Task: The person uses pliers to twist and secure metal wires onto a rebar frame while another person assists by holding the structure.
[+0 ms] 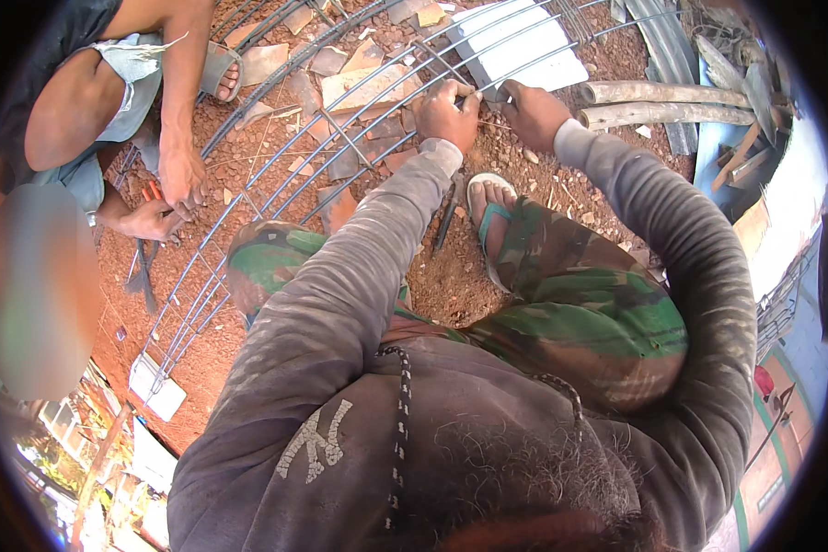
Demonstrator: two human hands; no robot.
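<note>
My left hand point(449, 114) is closed beside the long steel rods of a curved reinforcement cage point(363, 164). A small dark bit shows at its fingertips, too small to name. Just to its right, my right hand point(532, 112) is also closed, fingers bent down and pressed together near the outermost rod. A thin pale strand point(495, 125) shows below the gap between the hands; whether either one grips it is unclear. A white block point(517, 44) lies beyond my hands, partly under the rods. On the soil by my sandalled foot lies a dark, slim tool point(448, 217).
At the left a co-worker crouches, hands point(182, 179) low by the cage, near orange-handled pliers point(151, 191). Broken tiles point(370, 87) litter the red soil. Two wooden poles point(667, 114) and corrugated sheet point(661, 41) lie at right. Another white block point(158, 386) sits under the cage's near end.
</note>
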